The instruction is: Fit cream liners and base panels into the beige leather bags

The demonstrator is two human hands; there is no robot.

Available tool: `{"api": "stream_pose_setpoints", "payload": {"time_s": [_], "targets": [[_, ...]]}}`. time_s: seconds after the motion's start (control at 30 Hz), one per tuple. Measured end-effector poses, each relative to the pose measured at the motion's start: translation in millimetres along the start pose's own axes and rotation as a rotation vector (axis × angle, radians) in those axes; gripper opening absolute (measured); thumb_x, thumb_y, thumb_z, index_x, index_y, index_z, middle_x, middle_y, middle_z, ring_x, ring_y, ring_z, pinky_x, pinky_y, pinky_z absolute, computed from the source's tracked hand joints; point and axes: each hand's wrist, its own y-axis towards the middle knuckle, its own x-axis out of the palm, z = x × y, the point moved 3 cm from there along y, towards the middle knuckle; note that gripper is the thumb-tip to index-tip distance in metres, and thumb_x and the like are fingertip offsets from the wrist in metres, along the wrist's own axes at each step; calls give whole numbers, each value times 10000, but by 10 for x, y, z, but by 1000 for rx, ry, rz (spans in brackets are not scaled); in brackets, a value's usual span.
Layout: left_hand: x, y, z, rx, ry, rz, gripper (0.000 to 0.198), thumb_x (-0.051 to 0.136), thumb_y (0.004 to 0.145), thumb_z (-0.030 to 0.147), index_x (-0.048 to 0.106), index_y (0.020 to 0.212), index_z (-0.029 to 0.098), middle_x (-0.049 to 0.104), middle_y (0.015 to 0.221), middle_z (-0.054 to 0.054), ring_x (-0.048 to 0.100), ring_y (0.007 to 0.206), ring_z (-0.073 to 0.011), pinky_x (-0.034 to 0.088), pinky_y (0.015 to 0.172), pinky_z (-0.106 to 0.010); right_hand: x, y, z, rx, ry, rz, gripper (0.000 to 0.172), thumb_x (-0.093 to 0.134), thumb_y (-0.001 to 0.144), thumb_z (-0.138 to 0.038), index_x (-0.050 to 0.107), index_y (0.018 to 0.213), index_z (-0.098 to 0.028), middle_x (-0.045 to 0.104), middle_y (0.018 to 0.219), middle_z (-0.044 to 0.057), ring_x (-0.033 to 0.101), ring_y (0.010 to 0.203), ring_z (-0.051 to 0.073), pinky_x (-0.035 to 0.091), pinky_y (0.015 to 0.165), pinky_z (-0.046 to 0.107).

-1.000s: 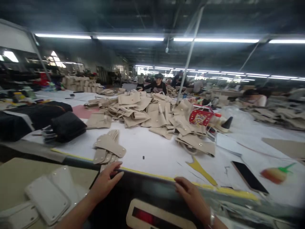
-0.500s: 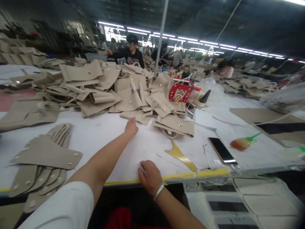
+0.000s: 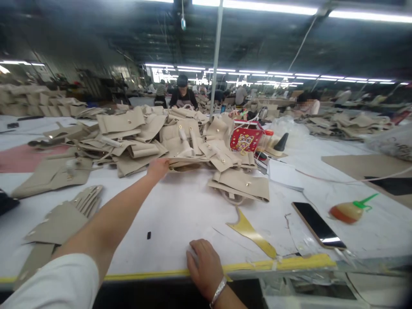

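Note:
My left hand (image 3: 158,168) is stretched out to the front edge of a heap of beige bag pieces. Its fingers are closed on the edge of one beige bag piece (image 3: 185,164), which is tilted up a little and opens toward me. Close to the table's front edge rests my right hand (image 3: 206,264), its fingers curled round something pale that I cannot make out. Behind the left hand lie more beige bag pieces (image 3: 141,148) with gold studs. A separate beige bag piece (image 3: 243,184) with a handle lies to the right.
A yellow template (image 3: 252,234), a phone (image 3: 318,225) and an oil bottle (image 3: 349,211) lie on the right. Stacked beige panels (image 3: 59,223) are at left. A red box (image 3: 246,136) and a pole (image 3: 217,60) stand behind. A co-worker (image 3: 183,92) sits beyond.
My left hand has moved left and closed on the bag piece, whose front edge has risen. The right hand stays near the table edge. The camera view has tipped upward.

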Motion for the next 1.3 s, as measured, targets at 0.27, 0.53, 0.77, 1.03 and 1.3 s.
{"api": "stream_pose_setpoints", "payload": {"time_s": [0.27, 0.53, 0.77, 1.03, 1.3], "targets": [[-1732, -885, -450, -56, -145, 274, 416, 310, 870, 412, 572, 683, 148, 542, 597, -8, 468, 612, -133, 328, 555, -220, -153, 95, -170, -59, 33, 110, 185, 479, 831, -250, 537, 988, -172, 592, 824, 69, 574, 712, 184, 508, 667, 350], [-2667, -2081, 153, 150, -205, 185, 321, 394, 826, 330, 480, 561, 170, 464, 556, 14, 411, 573, -119, 290, 562, -243, -1268, 655, -2209, -289, 183, 155, 354, 544, 804, -420, 569, 1031, -149, 610, 1013, 113, 545, 961, 236, 427, 869, 396], [-2950, -2894, 685, 246, -358, -33, 378, 465, 802, 348, 398, 486, 152, 306, 472, 53, 298, 489, -77, 212, 476, -235, -1129, 131, -2869, 75, 894, -617, 430, 483, 804, -568, 645, 811, -171, 620, 671, 15, 580, 636, 153, 460, 644, 287], [-3333, -2910, 574, -61, -966, -343, 526, 397, 810, 602, 576, 830, 108, 569, 684, -34, 549, 549, -119, 435, 508, -239, -1277, -268, -2867, 338, 1280, -578, 268, 698, 697, -351, 654, 883, -163, 671, 711, 19, 620, 617, 147, 489, 609, 250], [-3201, -3679, 359, 114, -942, -77, 527, 471, 813, 533, 572, 1143, 136, 643, 1008, -102, 580, 950, -221, 475, 787, -306, -1573, -283, -2678, 290, 1502, -399, 252, 706, 689, -368, 625, 816, -166, 666, 691, 12, 605, 583, 140, 485, 535, 244]]}}
